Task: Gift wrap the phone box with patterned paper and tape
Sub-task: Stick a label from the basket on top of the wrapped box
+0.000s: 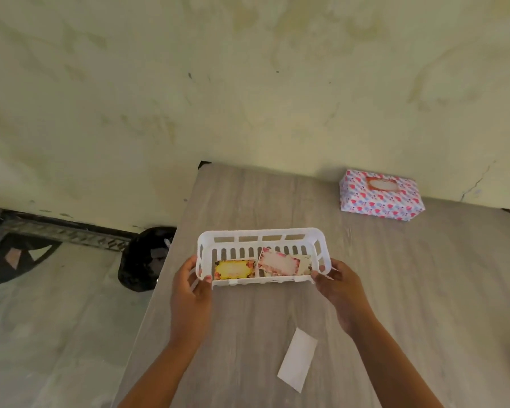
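Left hand (190, 285): fingers curled, gripping basket (264, 240) left end.
Right hand (337, 285): grips right end, seemingly.
Wrapped box (380, 194): upper right.

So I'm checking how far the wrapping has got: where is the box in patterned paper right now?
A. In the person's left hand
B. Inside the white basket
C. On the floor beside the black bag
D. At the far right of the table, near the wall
D: the wrapped box sits untouched at the table's far right by the wall, while both hands grip the white basket.

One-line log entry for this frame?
left hand: grips white slotted plastic basket | right hand: same | wrapped heart-patterned box: far right, labelled
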{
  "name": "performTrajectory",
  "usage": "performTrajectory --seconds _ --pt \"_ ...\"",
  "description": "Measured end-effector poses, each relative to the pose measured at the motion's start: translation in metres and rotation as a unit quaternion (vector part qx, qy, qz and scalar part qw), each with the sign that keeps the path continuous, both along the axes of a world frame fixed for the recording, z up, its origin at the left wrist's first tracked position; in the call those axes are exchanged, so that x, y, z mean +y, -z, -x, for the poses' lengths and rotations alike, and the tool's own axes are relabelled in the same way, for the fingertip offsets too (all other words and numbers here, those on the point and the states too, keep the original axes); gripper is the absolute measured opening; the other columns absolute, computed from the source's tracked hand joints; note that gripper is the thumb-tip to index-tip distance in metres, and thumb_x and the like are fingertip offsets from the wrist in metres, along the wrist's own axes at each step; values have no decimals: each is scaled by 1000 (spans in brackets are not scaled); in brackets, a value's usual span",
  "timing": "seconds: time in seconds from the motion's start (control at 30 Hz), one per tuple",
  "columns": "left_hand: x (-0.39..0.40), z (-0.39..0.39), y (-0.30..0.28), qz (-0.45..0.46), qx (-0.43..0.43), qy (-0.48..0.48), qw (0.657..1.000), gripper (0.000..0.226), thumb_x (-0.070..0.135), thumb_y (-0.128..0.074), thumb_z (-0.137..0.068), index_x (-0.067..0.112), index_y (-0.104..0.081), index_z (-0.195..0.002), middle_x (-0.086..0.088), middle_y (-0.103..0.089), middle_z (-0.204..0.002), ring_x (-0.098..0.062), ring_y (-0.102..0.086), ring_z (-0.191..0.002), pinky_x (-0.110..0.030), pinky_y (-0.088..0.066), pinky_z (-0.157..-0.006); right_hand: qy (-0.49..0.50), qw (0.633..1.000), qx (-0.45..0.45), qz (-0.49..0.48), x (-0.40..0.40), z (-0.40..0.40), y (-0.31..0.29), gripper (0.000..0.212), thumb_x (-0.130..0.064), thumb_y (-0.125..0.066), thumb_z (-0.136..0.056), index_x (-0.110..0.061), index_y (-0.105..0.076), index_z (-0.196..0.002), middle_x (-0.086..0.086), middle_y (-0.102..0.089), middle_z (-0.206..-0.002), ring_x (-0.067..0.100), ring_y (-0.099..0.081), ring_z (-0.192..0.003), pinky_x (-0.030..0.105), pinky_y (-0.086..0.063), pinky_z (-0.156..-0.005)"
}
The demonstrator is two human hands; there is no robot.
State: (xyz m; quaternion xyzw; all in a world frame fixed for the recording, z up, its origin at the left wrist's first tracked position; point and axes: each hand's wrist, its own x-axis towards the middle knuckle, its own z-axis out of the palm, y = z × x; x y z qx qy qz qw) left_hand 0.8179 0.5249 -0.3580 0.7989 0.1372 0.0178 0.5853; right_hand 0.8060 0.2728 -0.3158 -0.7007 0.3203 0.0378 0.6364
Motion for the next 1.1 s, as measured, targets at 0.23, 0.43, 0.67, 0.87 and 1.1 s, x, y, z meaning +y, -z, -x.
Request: performTrajectory --seconds 0.23,0.43,0.67,0.87,1.1 --pt "3 -129 -9 -22 -24 19 999 42 13 -53 -94 18 -45 -135 0 -53 -130 -16 -53 -117 -37 -49 -95 55 994 6 -90 10 -101 -8 17 -6 -58 -91 -8 -59 -108 3 -66 -98 20 -64 -95 34 -53 -87" --pt "1 -210 -16 -31 -35 17 999 33 9 -53 -93 10 -50 -125 -5 -59 -119 -17 -56 -106 -28 -44 -81 67 985 -42 -154 12 -166 2 24 -1 -57 -91 1 -58 -114 9 -68 -98 14 -64 -80 23 -51 -68" --pt "-5 -262 3 -82 -30 58 994 21 5 -55 -88 9 -61 -108 -6 -65 -97 -22 -63 -87 -24 -44 -64 86 974 -88 -192 16 -194 15 30 -2 -55 -92 -7 -57 -121 3 -66 -104 8 -60 -87 20 -46 -77" --pt "-8 -283 11 -84 -34 55 994 20 9 -54 -90 11 -60 -109 -5 -63 -103 -21 -62 -90 -27 -47 -66 69 975 -110 -183 15 -205 24 33 3 -51 -92 -11 -56 -122 2 -66 -113 12 -62 -100 20 -47 -77" --pt "-20 -265 5 -101 -24 39 994 28 12 -51 -94 7 -50 -122 -8 -55 -124 -26 -51 -116 -30 -41 -87 22 990 -91 -109 9 -185 31 48 2 -55 -90 -11 -45 -135 7 -49 -140 17 -52 -119 30 -45 -95"
